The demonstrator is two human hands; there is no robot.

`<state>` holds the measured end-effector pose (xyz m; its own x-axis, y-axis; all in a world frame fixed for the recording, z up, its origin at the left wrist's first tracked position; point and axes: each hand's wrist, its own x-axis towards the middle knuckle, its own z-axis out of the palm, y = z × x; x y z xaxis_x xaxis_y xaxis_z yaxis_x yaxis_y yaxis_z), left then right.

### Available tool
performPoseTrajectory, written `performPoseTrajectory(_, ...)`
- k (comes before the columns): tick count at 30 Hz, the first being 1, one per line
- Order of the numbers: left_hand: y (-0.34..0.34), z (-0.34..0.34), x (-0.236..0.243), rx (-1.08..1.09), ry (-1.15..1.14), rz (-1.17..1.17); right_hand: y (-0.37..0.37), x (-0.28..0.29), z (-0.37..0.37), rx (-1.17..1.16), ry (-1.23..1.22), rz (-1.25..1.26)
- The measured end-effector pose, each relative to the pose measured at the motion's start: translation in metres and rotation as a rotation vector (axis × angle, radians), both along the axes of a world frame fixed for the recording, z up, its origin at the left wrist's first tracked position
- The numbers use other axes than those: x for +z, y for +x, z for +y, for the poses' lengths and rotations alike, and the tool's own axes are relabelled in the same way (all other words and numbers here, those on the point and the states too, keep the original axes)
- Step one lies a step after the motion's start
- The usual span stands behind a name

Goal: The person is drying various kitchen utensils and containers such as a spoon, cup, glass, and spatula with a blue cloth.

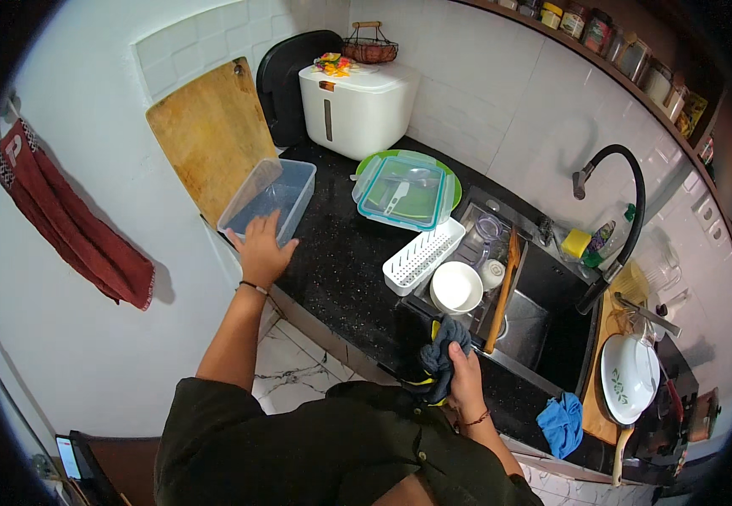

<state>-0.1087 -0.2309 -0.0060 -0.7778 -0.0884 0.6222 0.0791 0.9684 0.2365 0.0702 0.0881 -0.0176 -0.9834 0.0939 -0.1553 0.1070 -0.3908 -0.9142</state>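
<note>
My left hand (263, 244) is at the near end of a clear plastic container (297, 187), fingers spread over its rim. The container stands on the black speckled countertop (332, 270), beside a wooden cutting board (206, 126) that leans on the wall. Bunched up in my right hand (465, 381) is a dark grey cloth with yellow edging (440, 358), held close to the counter's front edge. Farther back, a clear lid with a teal seal (406, 192) lies over a green round plate or tray (454, 181).
Right of centre, a white perforated basket (423, 255) and white bowls (456, 287) stand by the black sink (551, 312). A wooden stick (503, 291) lies across the sink's edge. The black faucet (636, 194) arches above. A blue cloth (561, 424) lies at the front right.
</note>
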Motion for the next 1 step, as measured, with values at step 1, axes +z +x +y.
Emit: performPoseTrajectory(1,-0.0032,-0.0059,0.0181,0.014,0.011,-0.534,0.0002,-0.0010,-0.0010,0.002,-0.012,0.001)
